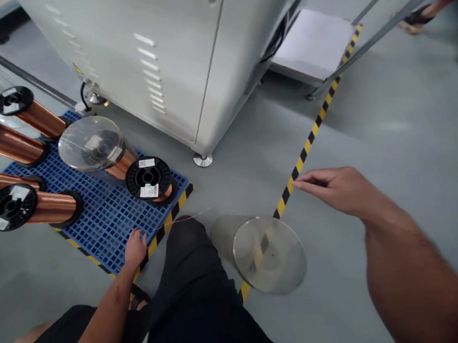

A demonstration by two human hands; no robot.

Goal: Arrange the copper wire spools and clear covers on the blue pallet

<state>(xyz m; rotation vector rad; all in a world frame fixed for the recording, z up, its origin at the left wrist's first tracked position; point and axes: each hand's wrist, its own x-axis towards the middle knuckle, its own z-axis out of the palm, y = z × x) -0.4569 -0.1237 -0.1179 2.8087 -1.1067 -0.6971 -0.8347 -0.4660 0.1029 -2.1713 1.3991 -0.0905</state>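
Note:
A thin, pale wire [188,217] stretches from the fingers of my left hand [135,247], which is closed above the near edge of the blue pallet [110,223]. Rightwards the wire fades from sight, in line with my right hand [333,187]. That hand is raised over the floor, thumb and fingertips pinched together; what lies between them is too fine to make out. Nearest the left hand on the pallet stands a spool of copper wire [148,179] with a black, labelled flange. A clear, round-topped cylinder [273,255] stands on the floor between my hands, right of my knee.
Several more copper spools [53,206] stand on the pallet, one beneath a clear cover [90,143]. A grey machine cabinet [173,65] rises ahead on metal feet. Black-yellow tape [309,138] crosses the floor. At upper right are a low white platform [310,43] and a person's foot [413,21].

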